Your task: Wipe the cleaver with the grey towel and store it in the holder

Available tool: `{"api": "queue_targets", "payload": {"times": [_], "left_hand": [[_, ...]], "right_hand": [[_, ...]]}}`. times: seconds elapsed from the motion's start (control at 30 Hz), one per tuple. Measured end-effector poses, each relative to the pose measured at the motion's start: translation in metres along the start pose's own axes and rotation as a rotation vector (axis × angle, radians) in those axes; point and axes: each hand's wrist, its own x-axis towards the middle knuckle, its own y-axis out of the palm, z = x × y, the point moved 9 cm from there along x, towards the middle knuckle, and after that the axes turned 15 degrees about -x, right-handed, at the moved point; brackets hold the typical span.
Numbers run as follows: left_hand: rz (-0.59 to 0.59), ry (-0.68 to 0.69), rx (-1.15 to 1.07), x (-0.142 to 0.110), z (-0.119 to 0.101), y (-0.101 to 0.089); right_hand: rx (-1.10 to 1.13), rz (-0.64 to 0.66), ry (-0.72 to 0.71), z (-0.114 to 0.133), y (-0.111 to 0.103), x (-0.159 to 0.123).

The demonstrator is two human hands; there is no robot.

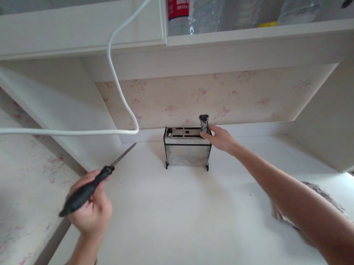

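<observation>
My left hand (90, 204) is raised over the left part of the white worktop. It is closed around the black ridged handle of a sharpening steel (85, 194), whose thin grey rod points up and to the right. Towards the back stands a knife block (188, 153) with a slotted metal top, clear-looking sides and small black feet. A knife handle (204, 122), dark and worn, sticks up from its right end. There my right hand (221, 138) grips the block's top corner, thumb against the base of that handle. Any blade below is not distinguishable.
A white cable (118, 79) hangs in front of the upper cupboard, bending left above the worktop (176, 224). Plastic bottles (179, 4) stand on the shelf overhead. A crumpled cloth (325, 195) lies partly behind my right forearm. Side panels enclose the back.
</observation>
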Motion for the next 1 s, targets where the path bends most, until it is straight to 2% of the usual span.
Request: {"api": "queue_targets", "payload": {"times": [0.13,0.27,0.43,0.57,0.7,0.8,0.9,1.0], "left_hand": [[0.142,-0.032,0.170,-0.063,0.017,-0.034],[0.335,0.001,0.290,-0.102,0.023,-0.041],[0.474,0.100,0.339,-0.123,0.022,-0.040],[0.499,0.118,0.330,-0.133,0.030,-0.045],[0.525,0.126,0.357,-0.137,0.034,-0.051],[0.526,0.161,0.441,-0.138,0.033,-0.057],[0.551,0.235,0.508,-0.142,0.029,-0.060],[0.634,0.272,0.525,-0.151,0.027,-0.057]], "right_hand": [[0.041,0.070,-0.054,0.003,-0.001,0.014],[0.139,0.099,-0.085,0.013,-0.019,0.027],[0.365,0.094,-0.096,0.041,-0.076,0.038],[0.294,-0.008,-0.127,0.062,-0.130,0.036],[0.261,-0.129,-0.179,0.086,-0.166,0.013],[0.172,-0.230,-0.216,0.107,-0.180,-0.019],[0.058,-0.343,-0.237,0.130,-0.181,-0.059],[0.029,-0.435,-0.311,0.159,-0.163,-0.096]]}}
